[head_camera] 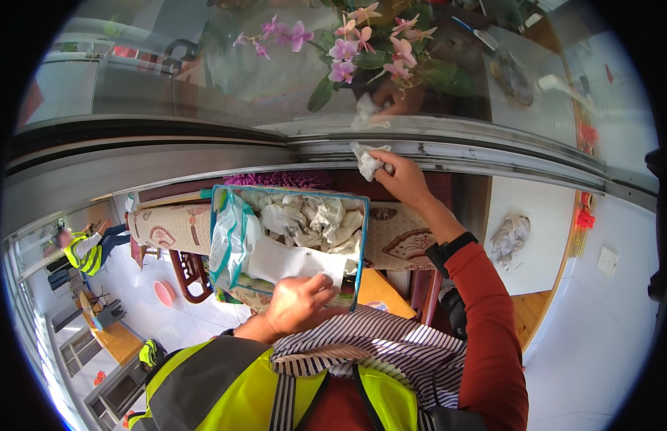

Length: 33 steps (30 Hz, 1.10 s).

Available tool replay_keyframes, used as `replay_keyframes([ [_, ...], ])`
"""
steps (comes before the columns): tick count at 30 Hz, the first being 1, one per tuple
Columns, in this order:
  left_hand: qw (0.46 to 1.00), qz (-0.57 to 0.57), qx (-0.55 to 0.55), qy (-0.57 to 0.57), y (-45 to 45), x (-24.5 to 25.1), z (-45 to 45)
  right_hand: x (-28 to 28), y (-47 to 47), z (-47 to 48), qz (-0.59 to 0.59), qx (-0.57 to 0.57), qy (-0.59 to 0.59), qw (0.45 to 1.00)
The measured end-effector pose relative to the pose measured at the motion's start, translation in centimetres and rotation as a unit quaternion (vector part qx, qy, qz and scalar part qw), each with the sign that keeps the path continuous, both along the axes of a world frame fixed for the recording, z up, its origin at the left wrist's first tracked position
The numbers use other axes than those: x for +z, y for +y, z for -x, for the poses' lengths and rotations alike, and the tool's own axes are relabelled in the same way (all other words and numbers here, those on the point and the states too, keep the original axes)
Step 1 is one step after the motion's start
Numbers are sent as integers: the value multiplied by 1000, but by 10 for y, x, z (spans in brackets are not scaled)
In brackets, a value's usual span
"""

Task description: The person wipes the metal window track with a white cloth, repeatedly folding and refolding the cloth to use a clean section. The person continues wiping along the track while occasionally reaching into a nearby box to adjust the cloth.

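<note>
My right hand (400,175) pinches a crumpled white wipe (367,161) against the metal track of a sliding window (468,156). Dark grime shows along parts of that track. Below it stands a basket with a blue rim (365,231), full of crumpled used wipes (306,218). A teal and white soft wipe packet (233,237) leans inside its left side, and a flat white sheet (295,264) lies across the near part. My left hand (301,301) is at the basket's near edge, fingers curled and slightly blurred; whether it grips the basket or the sheet is unclear.
Pink orchids (344,51) show behind the window glass. A patterned runner (171,226) lies under the basket. Farther left are a carved wooden chair (190,275), a pink basin (164,293) and a person in a yellow vest (85,250). More crumpled wipes (511,240) rest on the white surface at right.
</note>
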<state>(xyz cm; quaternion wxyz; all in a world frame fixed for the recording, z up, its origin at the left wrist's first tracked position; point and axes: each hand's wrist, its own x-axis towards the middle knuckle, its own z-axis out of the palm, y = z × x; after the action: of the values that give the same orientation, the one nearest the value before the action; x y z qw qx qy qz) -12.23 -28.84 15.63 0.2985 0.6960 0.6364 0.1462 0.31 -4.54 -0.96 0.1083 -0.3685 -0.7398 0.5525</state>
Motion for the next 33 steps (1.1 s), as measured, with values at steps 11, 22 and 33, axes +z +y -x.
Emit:
replay_keyframes([
  [11, 984, -17, 82, 158, 164, -50, 55, -29, -1, 21, 51, 15, 26, 998],
  [22, 946, 198, 63, 248, 188, -152, 73, -39, 2, 46, -27, 21, -34, 999],
  [33, 951, 215, 82, 205, 194, -156, 81, -18, -15, 23, -99, -109, 15, 989],
])
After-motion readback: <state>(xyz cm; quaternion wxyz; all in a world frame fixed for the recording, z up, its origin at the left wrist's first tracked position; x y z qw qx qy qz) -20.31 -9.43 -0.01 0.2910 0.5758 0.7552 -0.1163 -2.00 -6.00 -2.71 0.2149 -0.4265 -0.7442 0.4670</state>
